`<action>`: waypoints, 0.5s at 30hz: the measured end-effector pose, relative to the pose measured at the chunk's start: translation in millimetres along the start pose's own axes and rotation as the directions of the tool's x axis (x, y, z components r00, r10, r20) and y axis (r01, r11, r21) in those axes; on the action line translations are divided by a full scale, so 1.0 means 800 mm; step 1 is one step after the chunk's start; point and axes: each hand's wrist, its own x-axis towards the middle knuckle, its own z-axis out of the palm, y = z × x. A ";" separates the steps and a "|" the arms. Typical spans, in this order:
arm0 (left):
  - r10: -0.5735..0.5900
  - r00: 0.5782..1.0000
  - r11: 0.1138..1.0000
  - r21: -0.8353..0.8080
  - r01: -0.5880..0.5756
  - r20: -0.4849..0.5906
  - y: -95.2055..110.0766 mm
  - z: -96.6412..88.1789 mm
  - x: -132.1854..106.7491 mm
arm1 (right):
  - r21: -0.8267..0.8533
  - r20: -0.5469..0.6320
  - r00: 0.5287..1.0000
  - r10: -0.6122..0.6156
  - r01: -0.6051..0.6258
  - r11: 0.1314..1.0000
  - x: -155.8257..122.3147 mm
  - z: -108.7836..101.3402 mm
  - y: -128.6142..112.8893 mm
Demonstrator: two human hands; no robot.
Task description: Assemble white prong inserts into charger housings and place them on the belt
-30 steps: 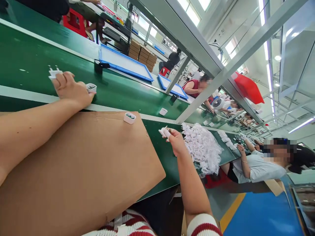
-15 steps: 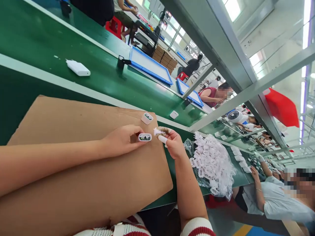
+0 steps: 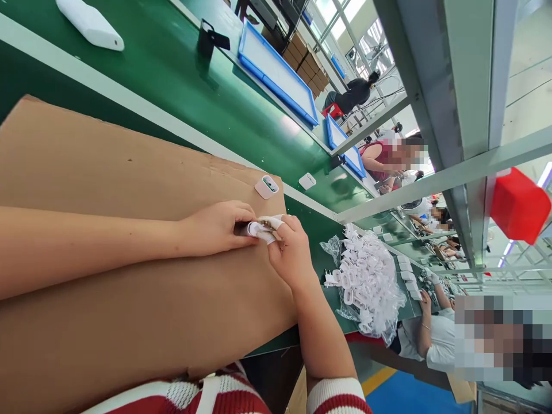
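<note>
A white charger shell [image 3: 257, 229] is held just above the cardboard sheet [image 3: 107, 172]. Its long axis runs between the left hand [image 3: 219, 227] and the right hand [image 3: 292, 253], each pinched on one end. A second shell [image 3: 266, 187] lies just beyond.

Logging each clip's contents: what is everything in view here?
cardboard sheet: one, brown, under the hands
belt: one, green, beyond it
charger part: one, white, between both hands
shells: two, white, cardboard's far corner and belt
white block: one, white, belt, far left
trays: two, blue, past the belt
bag of parts: one, white-filled, right of cardboard
bin: one, red, far right
co-workers: several, along the line
left hand: one, gripping the part
right hand: one, gripping the part
</note>
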 end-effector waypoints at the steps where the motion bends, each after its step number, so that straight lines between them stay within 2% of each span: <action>1: -0.004 1.000 1.000 0.005 0.004 0.002 -0.001 0.000 0.000 | -0.005 -0.001 1.000 -0.010 0.010 1.000 0.001 0.000 0.001; 10: -0.023 1.000 0.999 0.041 0.023 0.005 -0.006 0.002 0.003 | -0.033 -0.005 0.999 -0.037 0.037 0.999 0.003 0.001 0.000; 15: -0.028 1.000 0.999 0.036 0.028 -0.014 -0.004 0.002 0.003 | -0.079 0.045 0.999 -0.013 0.017 0.997 0.007 0.003 -0.002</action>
